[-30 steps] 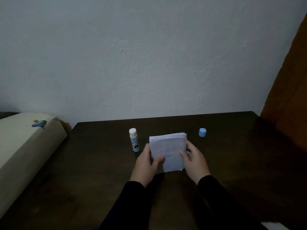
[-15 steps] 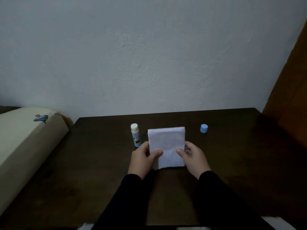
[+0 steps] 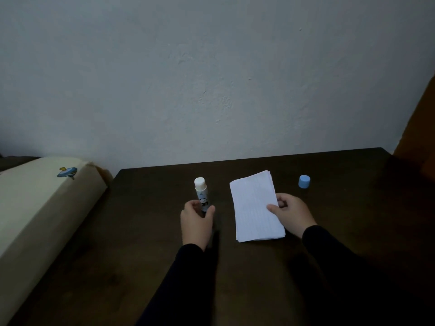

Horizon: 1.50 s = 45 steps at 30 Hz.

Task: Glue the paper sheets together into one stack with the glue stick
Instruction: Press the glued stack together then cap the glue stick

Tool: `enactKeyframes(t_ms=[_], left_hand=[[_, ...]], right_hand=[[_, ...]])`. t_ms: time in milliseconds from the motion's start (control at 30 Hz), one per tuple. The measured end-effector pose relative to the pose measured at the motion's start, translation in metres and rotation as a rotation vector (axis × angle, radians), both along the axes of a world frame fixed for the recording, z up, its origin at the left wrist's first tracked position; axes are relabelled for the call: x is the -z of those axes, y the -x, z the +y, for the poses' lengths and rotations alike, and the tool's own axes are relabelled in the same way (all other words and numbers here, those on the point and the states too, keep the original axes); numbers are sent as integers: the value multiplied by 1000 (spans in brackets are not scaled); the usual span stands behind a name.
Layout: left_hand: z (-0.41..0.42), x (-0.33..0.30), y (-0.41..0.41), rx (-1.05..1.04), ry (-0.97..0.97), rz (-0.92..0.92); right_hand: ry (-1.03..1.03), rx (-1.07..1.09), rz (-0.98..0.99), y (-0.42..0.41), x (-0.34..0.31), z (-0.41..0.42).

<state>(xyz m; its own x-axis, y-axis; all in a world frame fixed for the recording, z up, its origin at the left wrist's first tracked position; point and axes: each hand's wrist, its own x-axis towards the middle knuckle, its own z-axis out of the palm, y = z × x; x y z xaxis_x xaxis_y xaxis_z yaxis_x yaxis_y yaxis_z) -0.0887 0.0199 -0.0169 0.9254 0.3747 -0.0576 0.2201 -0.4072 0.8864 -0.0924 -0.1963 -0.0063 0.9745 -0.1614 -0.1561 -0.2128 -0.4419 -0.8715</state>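
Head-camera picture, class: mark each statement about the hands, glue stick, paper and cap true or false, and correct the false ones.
1. The left hand grips the glue stick. True.
2. The glue stick lies flat on the table. False: it stands upright.
3. The right hand holds the paper stack at its right edge. True.
4. The blue cap sits on the glue stick. False: it stands apart on the table, right of the paper.
5. The paper is spread as single sheets. False: it forms one stack.
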Motion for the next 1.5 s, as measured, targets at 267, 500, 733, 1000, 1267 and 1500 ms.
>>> enactKeyframes(t_ms=[267, 500, 733, 1000, 1267, 1500], left_hand=[[1, 7, -22, 17, 48, -47], [-5, 10, -28, 69, 42, -85], [-14, 10, -24, 116, 38, -61], [-23, -3, -5, 229, 116, -80], [-41, -24, 31, 568, 54, -179], [-43, -32, 60, 474, 182, -202]], right_hand=[[149, 44, 40, -19, 10, -14], [191, 104, 66, -29, 13, -16], [329, 96, 97, -30, 22, -19], [435, 85, -57, -12, 8, -11], [-542, -66, -25, 40, -37, 24], [-876, 136, -49, 64, -40, 29]])
